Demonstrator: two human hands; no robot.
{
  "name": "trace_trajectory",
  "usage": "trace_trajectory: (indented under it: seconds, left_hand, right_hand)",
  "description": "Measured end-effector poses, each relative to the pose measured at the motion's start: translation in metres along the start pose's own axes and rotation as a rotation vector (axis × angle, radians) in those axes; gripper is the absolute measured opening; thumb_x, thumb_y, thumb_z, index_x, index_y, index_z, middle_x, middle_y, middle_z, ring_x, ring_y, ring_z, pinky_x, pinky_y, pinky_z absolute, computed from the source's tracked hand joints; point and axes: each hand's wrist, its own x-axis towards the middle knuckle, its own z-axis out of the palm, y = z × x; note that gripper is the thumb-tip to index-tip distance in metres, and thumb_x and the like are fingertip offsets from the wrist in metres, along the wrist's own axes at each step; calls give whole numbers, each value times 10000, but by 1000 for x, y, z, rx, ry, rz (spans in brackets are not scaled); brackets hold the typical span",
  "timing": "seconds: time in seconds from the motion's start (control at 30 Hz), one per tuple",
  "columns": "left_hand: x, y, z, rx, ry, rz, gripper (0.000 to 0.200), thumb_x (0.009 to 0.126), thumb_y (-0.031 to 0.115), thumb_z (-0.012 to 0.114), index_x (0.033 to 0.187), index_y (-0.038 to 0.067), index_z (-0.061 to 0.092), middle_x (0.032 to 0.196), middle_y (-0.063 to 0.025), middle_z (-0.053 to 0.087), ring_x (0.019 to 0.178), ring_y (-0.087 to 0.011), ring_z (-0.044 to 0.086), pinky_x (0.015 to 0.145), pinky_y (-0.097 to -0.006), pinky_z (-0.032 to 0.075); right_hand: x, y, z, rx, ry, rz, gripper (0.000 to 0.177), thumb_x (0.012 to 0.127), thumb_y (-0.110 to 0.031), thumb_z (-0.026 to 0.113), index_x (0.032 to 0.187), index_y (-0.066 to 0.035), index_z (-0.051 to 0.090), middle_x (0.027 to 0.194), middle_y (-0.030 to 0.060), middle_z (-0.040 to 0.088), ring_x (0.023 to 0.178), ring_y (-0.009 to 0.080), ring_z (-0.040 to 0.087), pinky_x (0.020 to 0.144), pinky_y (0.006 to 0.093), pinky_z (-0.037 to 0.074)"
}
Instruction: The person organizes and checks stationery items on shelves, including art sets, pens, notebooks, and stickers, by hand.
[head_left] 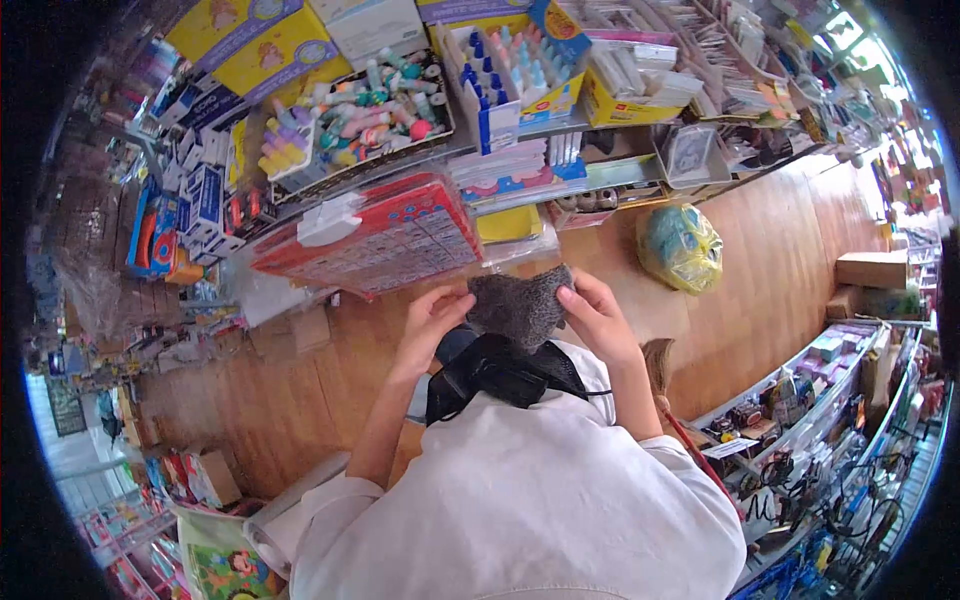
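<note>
A dark grey, fuzzy cloth point(520, 308) is stretched between my two hands in front of my chest. My left hand point(438, 318) pinches its left edge between thumb and fingers. On the other side, my right hand point(597, 312) grips the right edge, thumb on top. The cloth sags slightly in the middle, and its underside is hidden. Just below it, against my white shirt, is a black bag or pouch point(510, 368) with straps. Ahead of the cloth, a red printed pack point(390, 240) hangs from the shelf front.
Shelves ahead hold a box of small colourful bottles point(370, 115), glue boxes point(260, 45) and notebooks point(520, 168). A yellow plastic bag point(680, 248) sits on the wooden floor point(790, 235). At right are a broom point(658, 365) and a stocked shelf point(800, 400).
</note>
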Motion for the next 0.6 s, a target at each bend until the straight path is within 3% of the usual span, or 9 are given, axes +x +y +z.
trace_trajectory:
  seconds: [0.17,0.23,0.27,0.37,0.47,0.53,0.6]
  left_hand:
    - [13,-7,12,23,35,121,320,816,130,718,1079,-14,605,982,-31,624,906,-84,570,783,-226,453]
    - [9,0,16,-11,46,93,331,823,119,704,1110,7,582,995,-29,603,923,-92,568,791,-238,460]
    - [7,4,19,-47,61,61,346,830,109,690,1140,28,560,1009,-26,582,940,-101,566,798,-251,466]
    - [7,6,26,-133,157,148,257,824,126,710,1038,43,594,927,19,597,838,-51,549,718,-202,438]
    - [6,19,35,-140,211,203,212,832,129,703,993,64,581,900,40,572,815,-32,534,696,-191,424]
    - [7,29,39,-125,203,243,195,836,111,694,985,65,577,903,39,568,814,-30,529,700,-190,422]
    - [8,37,42,-108,194,283,179,840,92,686,976,67,572,906,39,565,813,-28,524,705,-190,419]
  right_hand:
    - [-6,-12,-10,-29,-15,-81,260,960,-144,487,1157,19,534,1083,57,580,1004,136,536,878,296,423]
    - [-9,-19,-10,-60,54,-160,208,961,-172,511,1071,-7,571,937,-13,587,883,65,517,786,217,418]
    - [-9,-20,-13,-63,53,-160,208,961,-172,511,1071,-7,571,937,-13,587,883,65,517,786,217,418]
    - [-11,-24,-18,-20,103,-146,229,969,-185,494,1116,-15,538,975,-3,578,912,82,521,812,238,416]
    - [-11,-29,-16,148,163,-161,260,970,-199,490,1163,-26,497,1011,4,558,939,93,522,833,267,421]
    - [-15,-25,-25,177,150,-165,339,975,-200,453,1263,-20,450,1164,45,565,1079,148,532,936,333,405]
    - [-18,-27,-27,211,177,-178,318,968,-179,463,1242,-18,462,1150,47,568,1060,146,538,925,330,413]
